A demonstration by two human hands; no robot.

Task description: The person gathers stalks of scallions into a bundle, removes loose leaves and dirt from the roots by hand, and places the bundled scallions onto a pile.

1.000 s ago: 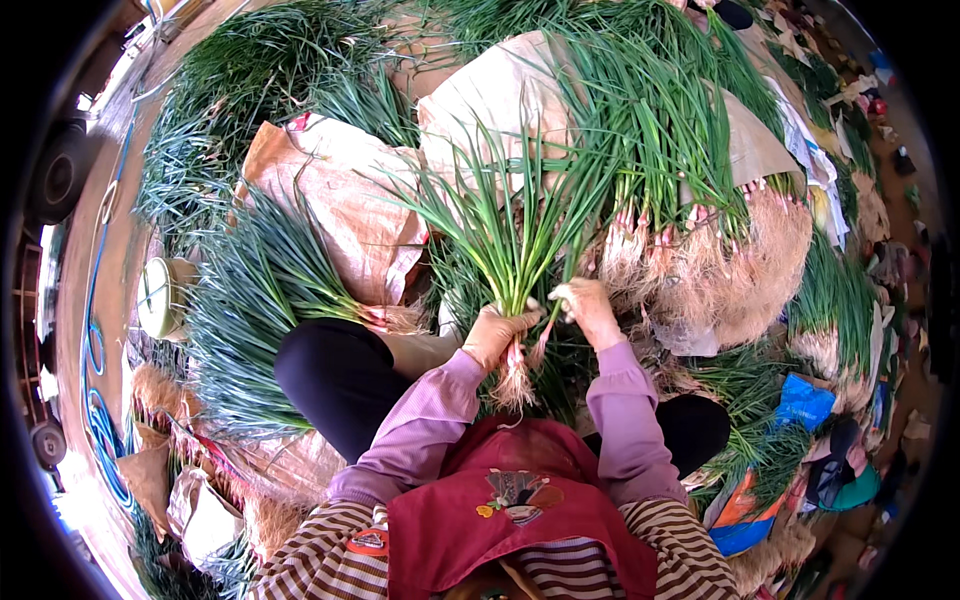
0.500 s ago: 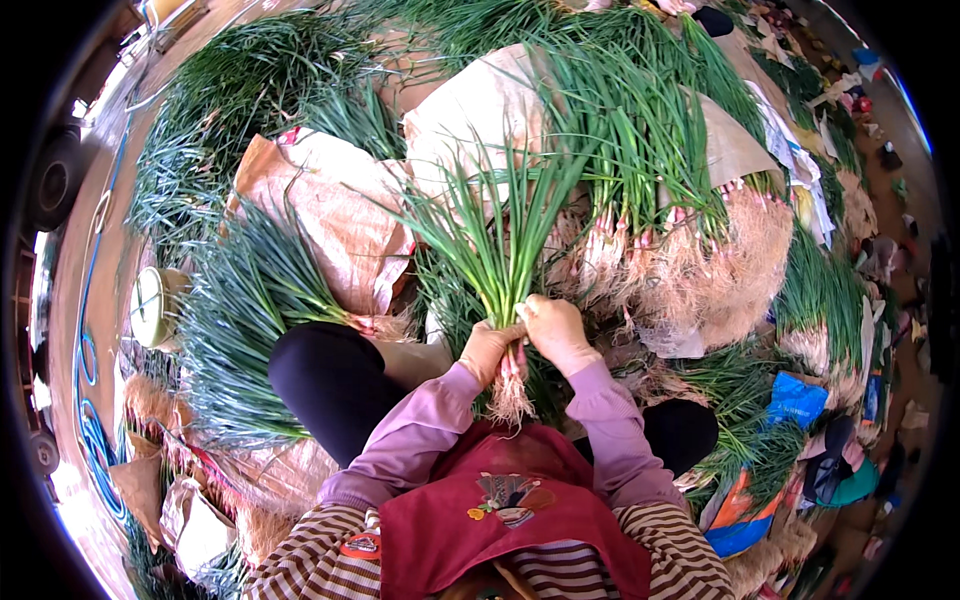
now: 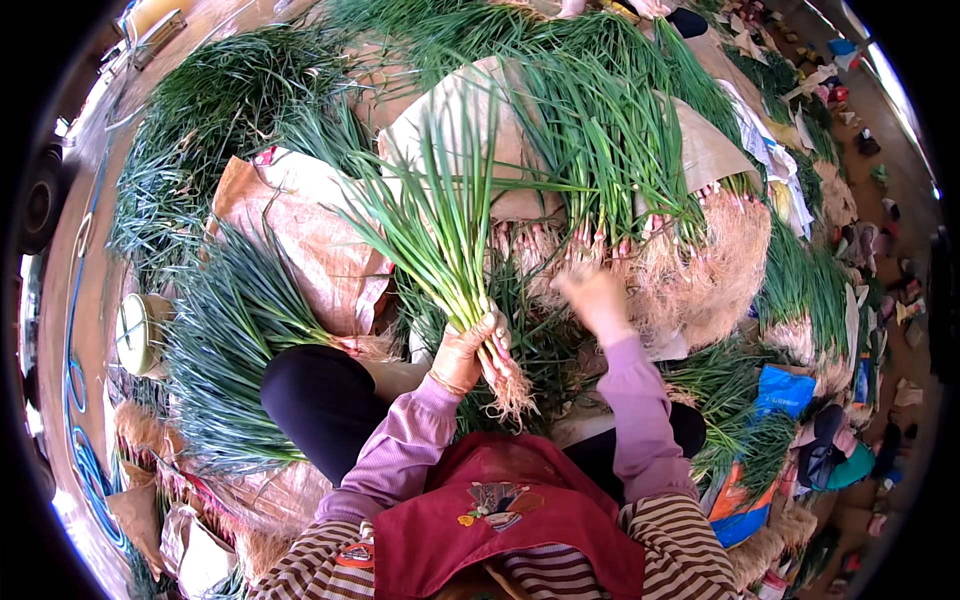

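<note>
My left hand (image 3: 466,354) is closed round the lower stems of a bunch of green onions (image 3: 445,245). Its long leaves fan up and away from me, and its pale roots hang below the fist toward my apron. My right hand (image 3: 598,300) is off the bunch, smeared by motion, just in front of the roots of a large heap of green onions (image 3: 620,160). Whether its fingers hold anything is not clear. More loose green leaves (image 3: 540,330) lie in front of me between my knees.
Tan sacking (image 3: 480,110) lies among the heaps, with another piece (image 3: 300,240) to the left. A leafy pile (image 3: 235,350) rests by my left knee. A pale lidded bucket (image 3: 143,333) and blue hose (image 3: 85,440) are far left. A blue-orange bag (image 3: 742,520) sits right.
My right hand has let go of the bunch and moved right toward the heap's roots. The left hand has kept the bunch, shifting it slightly left and tilting its leaves left.
</note>
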